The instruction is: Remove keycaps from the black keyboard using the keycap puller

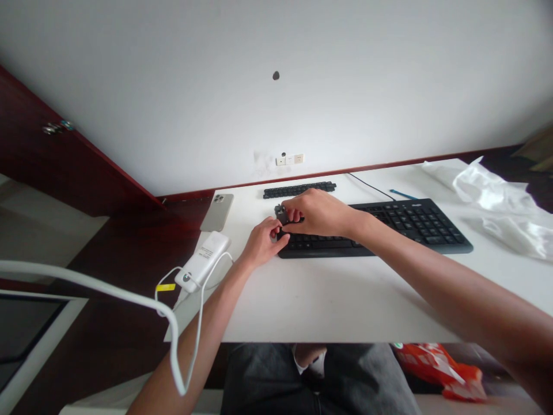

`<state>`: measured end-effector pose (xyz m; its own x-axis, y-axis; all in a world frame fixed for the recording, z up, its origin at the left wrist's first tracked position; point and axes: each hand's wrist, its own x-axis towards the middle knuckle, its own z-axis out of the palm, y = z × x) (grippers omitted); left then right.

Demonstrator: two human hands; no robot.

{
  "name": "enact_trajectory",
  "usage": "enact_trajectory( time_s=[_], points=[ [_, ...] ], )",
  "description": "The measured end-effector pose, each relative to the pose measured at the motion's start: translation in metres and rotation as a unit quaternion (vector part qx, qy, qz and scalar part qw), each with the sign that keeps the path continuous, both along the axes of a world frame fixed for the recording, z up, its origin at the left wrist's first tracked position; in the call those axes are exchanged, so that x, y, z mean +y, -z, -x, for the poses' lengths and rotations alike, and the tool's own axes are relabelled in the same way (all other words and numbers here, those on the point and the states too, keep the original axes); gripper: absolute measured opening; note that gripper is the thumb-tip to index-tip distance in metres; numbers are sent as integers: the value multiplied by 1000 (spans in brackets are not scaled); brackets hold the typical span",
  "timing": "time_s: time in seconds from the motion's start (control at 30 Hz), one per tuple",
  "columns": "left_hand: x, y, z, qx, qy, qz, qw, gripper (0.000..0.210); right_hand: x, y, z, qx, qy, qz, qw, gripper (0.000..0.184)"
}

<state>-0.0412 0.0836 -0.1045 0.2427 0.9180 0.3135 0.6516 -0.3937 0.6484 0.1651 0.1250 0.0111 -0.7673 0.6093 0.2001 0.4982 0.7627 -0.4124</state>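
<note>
A black keyboard (425, 225) lies on the white desk, its left part covered by my hands. My right hand (322, 210) reaches over its left end with bent fingers closed on a small dark grey piece (280, 214) with a notched top. Just below that piece, my left hand (262, 242) is at the keyboard's left edge. Its fingertips are pinched together, and whatever sits between them is hidden. Behind the hands lies a long black strip of key-like blocks (298, 191) with a jagged outline.
On the left of the desk (302, 305) are a phone (218, 212) and a white power bank (207, 256) with white cables. Crumpled clear plastic (496, 190) covers the right end. A blue stick (402, 194) lies behind the keyboard. Wall sockets (290, 160) are at the back.
</note>
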Motion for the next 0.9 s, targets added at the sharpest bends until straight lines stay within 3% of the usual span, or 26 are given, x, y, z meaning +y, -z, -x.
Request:
enact_trajectory(
  time_s=[0.27,0.53,0.9],
  points=[
    [0,-2,-1,-29,13,-3,999,12,22,12,-7,64,35,66,995,14],
    [0,1,-2,-39,16,-2,999,15,26,13,-9,86,55,86,991,14],
    [0,-2,-1,-10,0,-8,1000,6,2,-3,-3,18,25,9,999,17]
  ],
)
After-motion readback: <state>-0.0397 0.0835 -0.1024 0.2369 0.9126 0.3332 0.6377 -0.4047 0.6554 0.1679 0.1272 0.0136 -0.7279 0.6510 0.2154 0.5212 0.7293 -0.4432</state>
